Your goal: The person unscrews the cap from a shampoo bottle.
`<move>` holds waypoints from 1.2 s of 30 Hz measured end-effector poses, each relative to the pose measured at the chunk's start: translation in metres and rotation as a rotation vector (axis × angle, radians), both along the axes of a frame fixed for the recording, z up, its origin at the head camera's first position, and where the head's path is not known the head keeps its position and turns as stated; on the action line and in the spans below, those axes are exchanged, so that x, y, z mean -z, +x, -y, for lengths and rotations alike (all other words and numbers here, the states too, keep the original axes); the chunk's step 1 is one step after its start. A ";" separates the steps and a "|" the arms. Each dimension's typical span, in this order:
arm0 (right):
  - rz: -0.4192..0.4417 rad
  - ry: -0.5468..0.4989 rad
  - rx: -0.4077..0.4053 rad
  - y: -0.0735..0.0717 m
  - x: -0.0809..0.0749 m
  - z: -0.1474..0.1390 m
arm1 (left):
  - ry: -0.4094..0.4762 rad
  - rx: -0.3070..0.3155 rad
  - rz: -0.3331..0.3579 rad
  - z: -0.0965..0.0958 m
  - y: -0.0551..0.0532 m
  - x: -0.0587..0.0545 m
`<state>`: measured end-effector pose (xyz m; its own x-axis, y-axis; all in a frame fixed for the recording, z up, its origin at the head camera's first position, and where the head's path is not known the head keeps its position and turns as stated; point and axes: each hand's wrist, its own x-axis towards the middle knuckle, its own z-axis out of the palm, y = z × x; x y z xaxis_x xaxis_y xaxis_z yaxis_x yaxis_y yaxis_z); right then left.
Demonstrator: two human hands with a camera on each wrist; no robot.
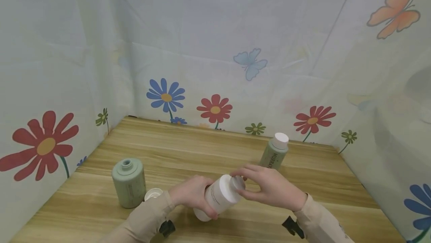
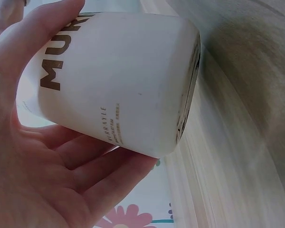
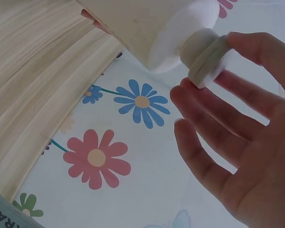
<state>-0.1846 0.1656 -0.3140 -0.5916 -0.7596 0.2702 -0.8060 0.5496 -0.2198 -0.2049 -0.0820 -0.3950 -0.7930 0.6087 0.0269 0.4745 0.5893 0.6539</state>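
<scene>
Gripping a white cylindrical plastic bottle [image 1: 219,199] aslant toward the near edge of the wood-grained bench [image 1: 188,149] with the left hand [image 1: 189,191], probably to brace it, while pinching its round pale cap [image 3: 210,61] with the right hand [image 1: 272,189].

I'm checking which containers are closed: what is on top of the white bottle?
A pale cap, pinched by the right hand, tops the tilted white bottle. It hides the mouth, so the contents cannot be seen.

Apparently a curtained booth [image 1: 188,29], wood-grain tabletop [image 1: 188,143], pale creased sheets [image 1: 43,74] on 3 sides, printed flowers [image 1: 215,109], orange butterfly [image 1: 400,11]
</scene>
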 end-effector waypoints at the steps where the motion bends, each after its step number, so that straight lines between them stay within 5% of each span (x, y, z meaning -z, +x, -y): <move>1: -0.008 0.006 -0.018 0.000 0.000 -0.001 | -0.001 0.001 0.004 0.000 0.000 0.000; 7: -0.013 0.021 -0.078 -0.001 -0.001 -0.003 | -0.011 0.003 0.001 -0.001 -0.001 0.001; 19: 0.139 -0.023 0.105 -0.001 0.000 0.001 | -0.020 -0.016 0.007 -0.003 0.001 -0.002; 36: 0.043 0.032 -0.093 0.001 0.001 0.000 | -0.016 0.007 0.018 -0.002 0.002 0.000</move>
<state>-0.1832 0.1653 -0.3151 -0.5285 -0.8198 0.2205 -0.8441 0.4800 -0.2389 -0.2027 -0.0804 -0.3947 -0.7889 0.6145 0.0025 0.4666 0.5964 0.6532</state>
